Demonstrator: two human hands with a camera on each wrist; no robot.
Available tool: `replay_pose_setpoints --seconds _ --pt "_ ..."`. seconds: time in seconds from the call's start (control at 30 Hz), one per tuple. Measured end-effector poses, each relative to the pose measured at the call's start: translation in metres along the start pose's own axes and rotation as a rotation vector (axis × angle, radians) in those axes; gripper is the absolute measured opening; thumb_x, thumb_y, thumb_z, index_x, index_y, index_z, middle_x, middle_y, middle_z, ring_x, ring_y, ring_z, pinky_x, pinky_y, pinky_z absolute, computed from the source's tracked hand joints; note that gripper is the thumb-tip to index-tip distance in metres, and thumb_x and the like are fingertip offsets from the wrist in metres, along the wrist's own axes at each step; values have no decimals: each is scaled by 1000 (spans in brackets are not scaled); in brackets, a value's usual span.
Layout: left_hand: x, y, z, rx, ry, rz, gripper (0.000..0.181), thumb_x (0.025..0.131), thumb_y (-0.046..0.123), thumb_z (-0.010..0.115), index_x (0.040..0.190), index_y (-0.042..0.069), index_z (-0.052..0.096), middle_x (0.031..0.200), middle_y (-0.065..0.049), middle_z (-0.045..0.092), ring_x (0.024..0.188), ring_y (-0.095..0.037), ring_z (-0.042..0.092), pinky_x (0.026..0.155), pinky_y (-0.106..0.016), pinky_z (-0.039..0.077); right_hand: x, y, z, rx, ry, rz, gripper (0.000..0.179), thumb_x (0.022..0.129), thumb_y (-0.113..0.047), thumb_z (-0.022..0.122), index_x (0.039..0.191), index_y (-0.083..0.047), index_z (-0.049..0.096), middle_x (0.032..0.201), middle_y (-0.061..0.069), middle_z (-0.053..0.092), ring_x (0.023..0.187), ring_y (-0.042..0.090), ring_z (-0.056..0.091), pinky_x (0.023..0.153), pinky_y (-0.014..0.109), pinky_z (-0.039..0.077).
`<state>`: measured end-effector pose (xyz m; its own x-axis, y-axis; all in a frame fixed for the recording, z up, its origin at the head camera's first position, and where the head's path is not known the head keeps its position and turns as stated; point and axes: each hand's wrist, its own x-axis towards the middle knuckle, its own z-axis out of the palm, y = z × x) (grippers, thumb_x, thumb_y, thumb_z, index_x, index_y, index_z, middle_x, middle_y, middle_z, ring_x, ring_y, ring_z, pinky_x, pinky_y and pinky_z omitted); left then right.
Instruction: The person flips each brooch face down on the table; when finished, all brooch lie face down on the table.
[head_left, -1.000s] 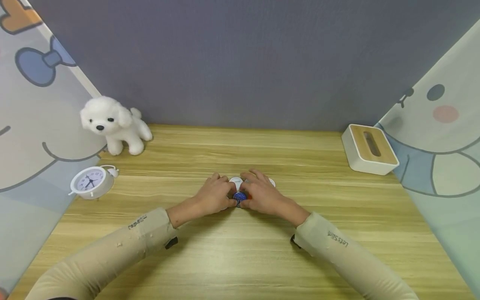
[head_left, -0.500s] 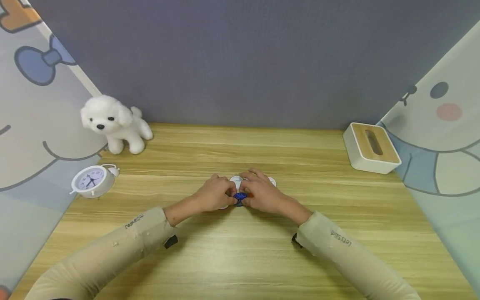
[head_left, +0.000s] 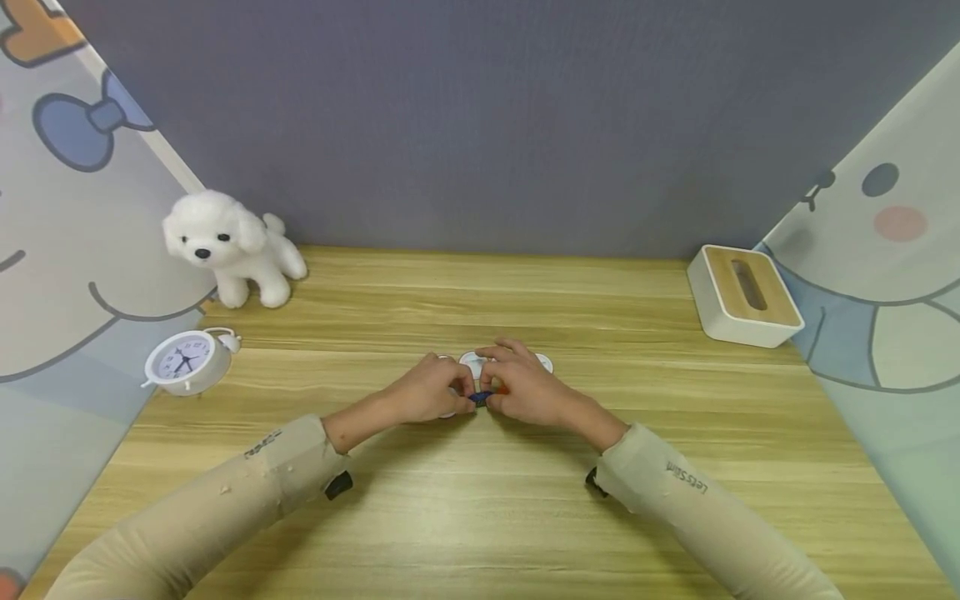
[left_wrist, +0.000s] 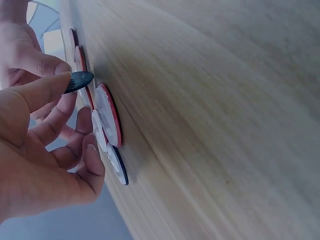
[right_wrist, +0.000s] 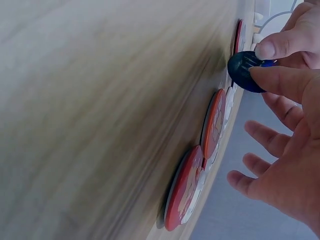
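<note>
In the head view my left hand (head_left: 435, 389) and right hand (head_left: 527, 386) meet over the table. Between thumbs and forefingers both pinch a small thin blue disc (head_left: 481, 399), which is tilted nearly edge-on there. The right wrist view shows the dark, ridged side of the blue disc (right_wrist: 242, 71), held just above the tabletop. Around it several flat round discs lie on the wood. Two have red faces, a nearer red disc (right_wrist: 184, 189) and a farther red disc (right_wrist: 214, 122). A white disc with a red rim (left_wrist: 107, 114) lies beside my left fingers. My hands partly hide the others.
On the wooden table (head_left: 480, 517) a white plush dog (head_left: 236, 246) stands back left, with a white alarm clock (head_left: 187, 362) in front of it. A white tissue box (head_left: 742, 296) with a wooden lid stands back right. A grey wall panel (head_left: 480, 125) closes the back.
The blue disc has tipped from showing its face to nearly edge-on in the head view. Both hands keep their pinch on it and have hardly shifted otherwise.
</note>
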<state>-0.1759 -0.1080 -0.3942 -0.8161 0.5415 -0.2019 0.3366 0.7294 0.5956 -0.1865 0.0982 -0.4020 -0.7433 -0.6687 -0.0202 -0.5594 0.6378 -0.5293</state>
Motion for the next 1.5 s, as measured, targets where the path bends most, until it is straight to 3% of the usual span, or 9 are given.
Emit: replay_pose_setpoints --seconds 0.2,0.43,0.5,0.6,0.7,1.07,1.33,1.5 --pt "-1 -1 -6 -73 -74 21 9 89 23 75 95 18 72 87 7 70 94 -17 56 112 -56 27 -2 1 -1 14 14 -19 16 88 -10 73 84 -20 62 152 14 48 147 45 27 112 71 26" --pt "-1 0 -10 -25 -82 -2 23 96 24 68 113 10 73 114 -4 70 113 -26 59 114 -57 30 -5 3 -2 61 60 -53 18 88 -8 74 82 -21 63 152 15 48 146 48 27 109 74 26" --pt "1 0 -10 -28 -89 7 28 97 23 65 118 6 71 117 -8 70 110 -26 62 108 -52 41 -5 3 -2 78 73 -60 17 89 -7 74 83 -20 64 152 15 47 146 48 26 110 73 26" --pt "3 -2 -9 -50 -95 22 32 99 20 62 124 2 68 119 -13 68 101 -24 66 89 -40 55 -4 3 -2 95 99 -80 16 89 -6 73 83 -18 65 152 16 47 146 48 26 111 72 26" --pt "5 -6 -10 -79 -109 24 33 100 20 60 127 1 66 121 -15 67 96 -21 67 81 -34 57 -3 2 -3 117 117 -100 14 89 -5 72 84 -16 65 151 17 48 147 47 26 112 71 24" --pt "8 -12 -17 -223 -179 6 28 103 22 54 125 9 66 112 -3 71 101 -16 65 92 -41 52 -4 2 -5 171 121 -136 19 89 -4 70 83 -20 64 153 17 46 149 44 23 113 70 24" --pt "9 -12 -20 -282 -184 35 16 100 19 59 103 7 69 98 -7 68 73 -11 52 67 -27 44 -5 3 -5 194 127 -72 33 86 10 61 84 -23 65 156 13 44 152 40 18 113 72 20" --pt "8 -10 -20 -318 -176 14 13 100 16 60 100 6 68 91 -2 63 72 -12 48 66 -26 40 -5 4 -5 200 145 -40 29 87 9 57 89 -20 62 155 14 45 151 39 19 115 71 20"
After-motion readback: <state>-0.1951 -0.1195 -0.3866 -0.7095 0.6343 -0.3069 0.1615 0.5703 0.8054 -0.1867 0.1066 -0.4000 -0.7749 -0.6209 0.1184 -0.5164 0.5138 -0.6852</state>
